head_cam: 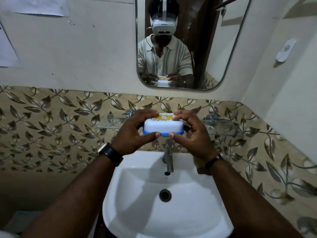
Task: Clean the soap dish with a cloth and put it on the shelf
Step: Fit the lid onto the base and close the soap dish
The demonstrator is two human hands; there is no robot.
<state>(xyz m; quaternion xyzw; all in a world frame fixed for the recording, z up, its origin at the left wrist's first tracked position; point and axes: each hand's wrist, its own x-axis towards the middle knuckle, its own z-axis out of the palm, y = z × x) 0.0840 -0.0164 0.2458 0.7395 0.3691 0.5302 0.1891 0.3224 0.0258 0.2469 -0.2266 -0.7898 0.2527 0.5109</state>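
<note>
I see both hands clamped on the soap dish (163,126), which is held in the air above the tap (168,157) and the white sink (120,194), in front of the glass shelf (109,125). The left hand (135,133) grips its left end and the right hand (190,133) its right end, each with the thumb under the near edge and the fingers curled over the far top edge. The dish lies with its long axis running left to right across my view, level or nearly so. Its white lid faces up and toward me, a yellow label showing on top between the fingertips, and the blue base is underneath, seen as a band along the near bottom edge. I cannot tell whether the dish touches the shelf behind it. A dark watch (110,154) sits on the left wrist and a beaded bracelet (213,161) on the right. The mirror (231,48) above reflects the same two-handed hold.
</note>
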